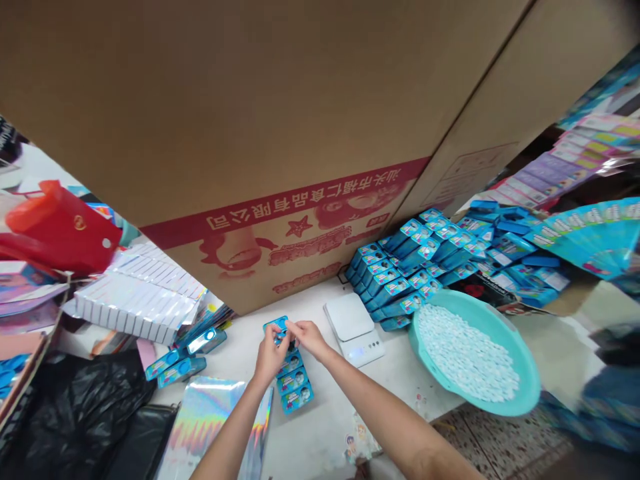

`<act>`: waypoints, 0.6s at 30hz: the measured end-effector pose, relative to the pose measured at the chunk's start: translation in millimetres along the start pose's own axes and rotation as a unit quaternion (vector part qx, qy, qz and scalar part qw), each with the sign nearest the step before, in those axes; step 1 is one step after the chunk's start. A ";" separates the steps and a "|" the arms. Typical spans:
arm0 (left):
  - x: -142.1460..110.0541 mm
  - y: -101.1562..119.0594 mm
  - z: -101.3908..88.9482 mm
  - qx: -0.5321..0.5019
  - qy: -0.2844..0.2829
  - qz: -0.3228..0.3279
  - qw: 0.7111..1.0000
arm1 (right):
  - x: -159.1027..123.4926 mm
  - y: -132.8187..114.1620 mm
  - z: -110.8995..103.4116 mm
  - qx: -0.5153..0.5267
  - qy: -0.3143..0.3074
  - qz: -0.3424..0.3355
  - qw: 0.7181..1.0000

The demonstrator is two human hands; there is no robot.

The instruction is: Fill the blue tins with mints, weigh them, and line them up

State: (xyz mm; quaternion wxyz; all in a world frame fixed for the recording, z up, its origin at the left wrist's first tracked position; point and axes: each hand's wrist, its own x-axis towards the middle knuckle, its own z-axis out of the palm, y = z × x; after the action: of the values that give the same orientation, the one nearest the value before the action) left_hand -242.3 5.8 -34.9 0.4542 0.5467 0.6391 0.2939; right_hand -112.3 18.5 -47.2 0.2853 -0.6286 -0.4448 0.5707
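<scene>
A short row of small blue boxes with printed tops runs along the white table. At the far end of this row, my left hand and my right hand meet, fingers bent and pinching at one small blue box. My fingers cover part of that box, so its lid is only partly visible. To the right of my hands sits a white digital scale with a bare platform. Farther right, a turquoise basin holds many small pale-blue pieces.
A large cardboard carton walls off the back. Stacked blue boxes stand beyond the scale. At left are silvery packs, a few loose blue boxes, black plastic bags and a red bag. Holographic sheets lie nearer.
</scene>
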 end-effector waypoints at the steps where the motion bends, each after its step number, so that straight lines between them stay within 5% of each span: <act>1: -2.1 0.4 -1.3 0.062 -0.022 0.027 0.997 | -0.2 -1.5 0.4 0.012 -0.024 0.010 1.000; 5: -8.8 -0.1 -9.3 0.242 -0.092 0.058 0.964 | 2.2 -0.6 -5.3 0.031 -0.108 0.050 0.992; 10: -15.6 -6.1 -12.4 0.256 -0.093 0.056 0.961 | 6.5 6.4 -5.9 -0.016 -0.115 0.073 0.991; 15: -24.0 -8.0 -8.5 0.051 0.059 -0.033 0.996 | 12.5 4.3 7.8 -0.122 0.035 0.041 0.991; 18: -31.6 -1.6 -8.8 -0.174 0.088 -0.211 0.958 | 16.4 -1.6 14.0 -0.194 0.071 0.018 0.978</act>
State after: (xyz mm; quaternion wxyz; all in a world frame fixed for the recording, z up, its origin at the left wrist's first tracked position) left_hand -251.2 -24.1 -24.5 0.5358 0.2840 0.7162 0.3455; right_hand -127.1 31.6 -56.0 0.1781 -0.7188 -0.5145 0.4323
